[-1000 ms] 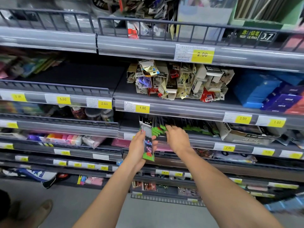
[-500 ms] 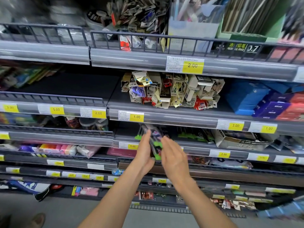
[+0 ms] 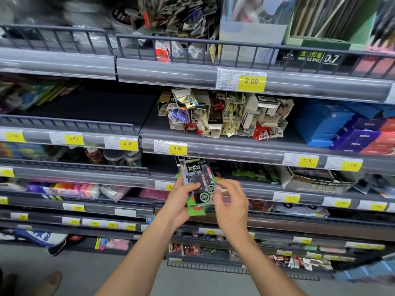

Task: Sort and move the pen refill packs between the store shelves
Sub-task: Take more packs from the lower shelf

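Shelf (image 3: 213,153) behind; left hand (image 3: 178,201) grips refill packs (image 3: 197,180); right hand (image 3: 232,201) blurred.

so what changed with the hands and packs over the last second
The left hand went from holding one pack to gripping a small stack of packs, lifted off the shelf. The right hand pulled back from the shelf and hovers beside the stack. The shelf stock looks unchanged.

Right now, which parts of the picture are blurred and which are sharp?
Head view: the right hand is motion-smeared, the top-left shelf and corners are soft; the packs in the left hand and the 2.00 tag read sharply.
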A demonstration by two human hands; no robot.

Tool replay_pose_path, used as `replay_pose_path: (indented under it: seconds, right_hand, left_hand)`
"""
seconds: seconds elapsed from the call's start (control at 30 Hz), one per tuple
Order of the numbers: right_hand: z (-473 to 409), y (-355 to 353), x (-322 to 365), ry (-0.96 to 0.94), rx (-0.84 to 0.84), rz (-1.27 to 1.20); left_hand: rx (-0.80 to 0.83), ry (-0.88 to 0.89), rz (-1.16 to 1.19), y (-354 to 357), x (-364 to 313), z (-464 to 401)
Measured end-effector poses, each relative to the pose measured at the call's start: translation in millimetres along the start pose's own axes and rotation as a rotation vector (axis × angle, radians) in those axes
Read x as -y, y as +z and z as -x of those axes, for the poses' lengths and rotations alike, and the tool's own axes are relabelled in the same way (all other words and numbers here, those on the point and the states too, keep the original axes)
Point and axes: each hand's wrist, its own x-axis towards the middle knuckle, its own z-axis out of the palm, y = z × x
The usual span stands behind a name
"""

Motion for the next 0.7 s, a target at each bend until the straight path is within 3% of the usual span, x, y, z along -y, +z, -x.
replay_pose_path:
  seconds: [0.1, 0.17, 0.27, 0.37, 0.43, 0.57, 0.7]
  right_hand:
    - [-16.5, 2.1, 3.7, 0.470, 0.148, -0.160]
    - [-20.6, 2.5, 1.1, 0.566, 0.219, -0.242]
    - [-22.9, -4.0, -3.6, 0.651, 0.059, -0.267]
    - [-23.1, -13.9, -4.8, 0.739, -0.095, -0.548]
    - [-16.2, -11.0, 1.7, 0.705, 0.017, -0.554]
    - [10.7, 13.9, 12.7, 0.568, 0.150, -0.240]
    - [4.1, 12.9, 11.6, 0.395, 0.201, -0.046]
  left_hand:
    - [0.057, 0.015, -0.053, -6.8, 1.7, 3.5]
    - [0.065, 0.020, -0.115, -10.2, 1.7, 4.7]
    - [0.045, 0.010, -0.094, -16.4, 0.8, 8.0]
    - [0.008, 0.000, -0.068, -21.4, 0.9, 10.3]
    - [-0.045, -0.015, -0.061, -19.9, 3.5, 9.6]
    - [-0.062, -0.069, -0.009, -7.1, 7.4, 15.2]
    - [-0.075, 0.084, -0.020, -17.8, 11.2, 8.8]
